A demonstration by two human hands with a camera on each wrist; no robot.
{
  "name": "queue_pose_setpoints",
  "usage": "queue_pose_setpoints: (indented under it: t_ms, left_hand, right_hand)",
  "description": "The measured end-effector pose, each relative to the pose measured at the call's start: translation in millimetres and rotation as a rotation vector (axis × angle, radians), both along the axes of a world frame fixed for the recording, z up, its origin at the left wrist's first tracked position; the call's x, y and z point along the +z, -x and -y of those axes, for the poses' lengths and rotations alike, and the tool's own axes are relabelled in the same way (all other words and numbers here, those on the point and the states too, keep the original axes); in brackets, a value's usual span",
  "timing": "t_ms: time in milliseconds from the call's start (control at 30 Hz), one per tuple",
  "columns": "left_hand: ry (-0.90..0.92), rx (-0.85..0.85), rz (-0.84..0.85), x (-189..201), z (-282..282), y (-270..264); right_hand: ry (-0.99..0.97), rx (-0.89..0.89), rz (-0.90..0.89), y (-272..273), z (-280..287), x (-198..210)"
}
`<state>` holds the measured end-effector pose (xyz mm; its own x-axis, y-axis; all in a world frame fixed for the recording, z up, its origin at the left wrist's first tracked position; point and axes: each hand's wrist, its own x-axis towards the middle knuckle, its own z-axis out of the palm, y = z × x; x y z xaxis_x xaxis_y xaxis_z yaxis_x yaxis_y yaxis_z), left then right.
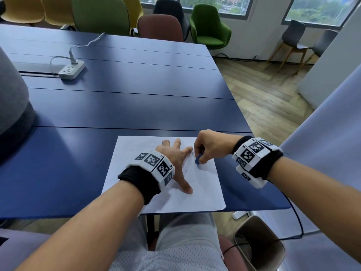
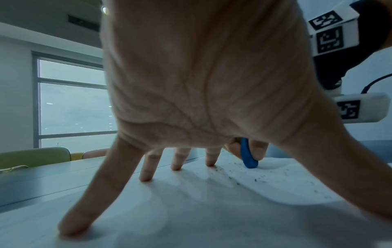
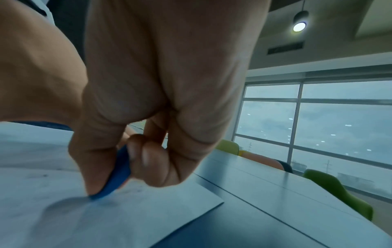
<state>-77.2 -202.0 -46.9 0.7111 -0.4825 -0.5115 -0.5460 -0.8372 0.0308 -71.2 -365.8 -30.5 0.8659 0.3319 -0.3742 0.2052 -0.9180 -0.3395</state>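
A white sheet of paper (image 1: 136, 173) lies on the blue table (image 1: 121, 106) near its front edge. My left hand (image 1: 175, 155) is spread flat on the sheet, fingertips (image 2: 146, 177) pressing it down. My right hand (image 1: 205, 149) pinches a small blue eraser (image 1: 197, 160) between thumb and curled fingers, its lower edge touching the paper just right of my left index finger. The blue eraser (image 2: 248, 157) stands on edge, and dark crumbs (image 2: 237, 177) lie scattered on the sheet. In the right wrist view the eraser (image 3: 118, 174) meets the paper (image 3: 148, 209) at its tip.
A white power strip (image 1: 71, 70) with a cable sits at the table's far left. Coloured chairs (image 1: 209, 26) stand beyond the far edge. A grey-clad person (image 1: 13, 102) is at the left. A bin (image 1: 259, 245) stands on the floor at my right.
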Motion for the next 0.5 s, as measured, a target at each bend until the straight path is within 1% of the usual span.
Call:
queue_pose_setpoints:
  t_ms: [67, 133, 167, 200, 300, 367, 400, 433, 500]
  left_hand:
    - [-0.002, -0.006, 0.007, 0, 1, 0]
    - [-0.008, 0.0, 0.0, 0, 1, 0]
    - [-0.011, 0.004, -0.006, 0, 0, 0]
    - [-0.011, 0.005, -0.008, 0, 0, -1]
    - [0.002, 0.005, -0.007, 0, 0, -1]
    - [-0.001, 0.003, -0.005, -1, 0, 0]
    - [-0.004, 0.001, -0.003, -1, 0, 0]
    - [-0.006, 0.002, -0.002, -1, 0, 0]
    - [-0.008, 0.008, -0.009, -2, 1, -1]
  right_hand:
    - [-0.006, 0.019, -0.04, 7, 1, -3]
    - [0.043, 0.073, -0.181, 14, -2, -2]
    - [0.063, 0.081, -0.223, 14, -3, -1]
    - [0.066, 0.071, -0.212, 11, -1, 0]
    - [0.024, -0.04, -0.013, -4, 6, 1]
    - [-0.009, -0.088, 0.051, -4, 10, -1]
    - [-0.014, -0.078, 0.026, -1, 10, -2]
    - [-0.002, -0.046, -0.037, 4, 8, -3]
    - [0.064, 0.033, -0.212, 15, 2, -1]
